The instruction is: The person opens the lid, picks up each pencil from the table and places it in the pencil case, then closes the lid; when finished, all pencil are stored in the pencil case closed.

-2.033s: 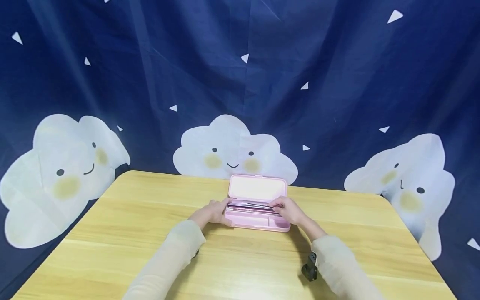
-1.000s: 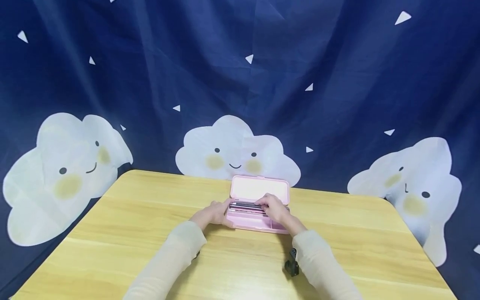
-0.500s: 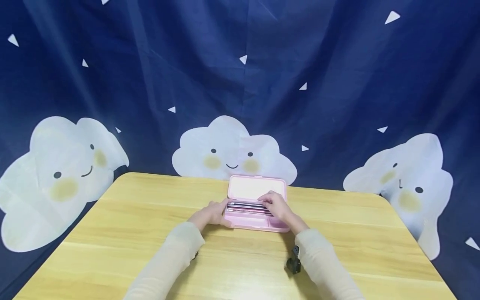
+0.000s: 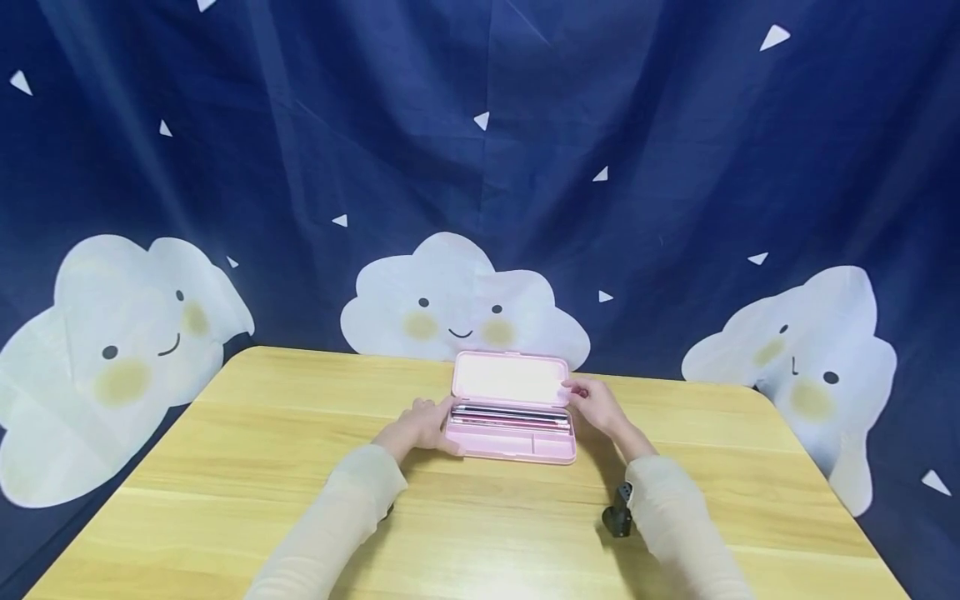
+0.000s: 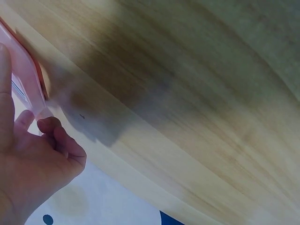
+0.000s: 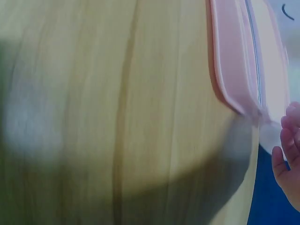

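An open pink pencil case (image 4: 495,446) lies near the table's far edge, its lid (image 4: 510,377) tipped back with a pale inside. Several pencils (image 4: 510,417) lie lengthwise in the rear compartment. My left hand (image 4: 426,427) grips the case's left end, thumb by the front corner and fingers towards the hinge. In the left wrist view, some fingers of this hand (image 5: 42,154) curl beside the case corner. At the lid's right edge is my right hand (image 4: 597,406), fingers bent loosely. In the right wrist view its fingers (image 6: 290,145) appear by the lid; contact is unclear.
The case stands on a light wooden table (image 4: 480,533) with rounded far corners. Behind it hangs a dark blue curtain (image 4: 660,217) printed with white clouds. A black wrist camera (image 4: 618,510) sits under the right sleeve.
My right hand was among the pencils, shifted left along them, then withdrew rightwards to the lid's edge. The pencils now lie uncovered. My left hand has kept its place on the case.
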Demonstrator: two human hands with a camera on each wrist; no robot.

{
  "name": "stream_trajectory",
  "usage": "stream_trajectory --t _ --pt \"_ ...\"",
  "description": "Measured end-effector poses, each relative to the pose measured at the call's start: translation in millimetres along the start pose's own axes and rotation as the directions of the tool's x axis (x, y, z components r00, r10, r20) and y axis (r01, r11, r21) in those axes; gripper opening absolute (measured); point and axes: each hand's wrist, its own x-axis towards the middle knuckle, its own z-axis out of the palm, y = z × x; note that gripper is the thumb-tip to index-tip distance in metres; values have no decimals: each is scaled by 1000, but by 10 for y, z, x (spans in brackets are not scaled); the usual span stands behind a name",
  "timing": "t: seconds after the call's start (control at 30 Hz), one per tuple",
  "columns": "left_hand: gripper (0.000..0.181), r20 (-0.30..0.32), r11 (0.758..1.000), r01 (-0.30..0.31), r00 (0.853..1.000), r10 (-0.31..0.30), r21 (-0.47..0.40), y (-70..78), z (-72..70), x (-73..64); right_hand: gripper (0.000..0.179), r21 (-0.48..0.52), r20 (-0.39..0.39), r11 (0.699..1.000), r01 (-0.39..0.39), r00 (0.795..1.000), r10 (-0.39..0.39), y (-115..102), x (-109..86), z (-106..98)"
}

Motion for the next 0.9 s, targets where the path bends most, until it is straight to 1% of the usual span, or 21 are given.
stream_trajectory --t 0.1,0.27,0.47,0.53,0.67,0.7,0.8,0.83,0.9 --pt "91 -10 1000 -3 1000 3 3 -15 7 4 25 -24 -15 1000 -6 1000 6 43 -1 -30" --pt "89 -29 1000 -18 999 18 23 -28 20 19 29 -31 -16 999 -22 1000 21 76 -8 -58" --pt "88 -38 999 -42 998 43 26 -4 23 9 37 -45 25 996 -80 996 81 107 16 -39" --pt "88 -37 999 -44 998 44 16 9 19 -2 39 -62 41 994 -90 995 93 111 31 -14" --pt "87 -37 999 -39 999 40 24 17 26 -7 41 -57 63 991 -122 990 126 102 61 39" --pt "87 -39 999 -36 999 37 30 15 30 -7 40 -47 62 989 -137 988 139 97 70 54" --pt "87 -42 999 -33 999 34 37 1 39 3 38 45 55 976 -214 976 211 68 98 93" --pt "87 -44 999 -31 998 32 39 -6 42 6 38 85 53 967 -241 970 237 56 109 105" --pt "88 -50 999 -22 998 24 33 -21 41 11 38 174 45 939 -296 955 293 14 131 128"
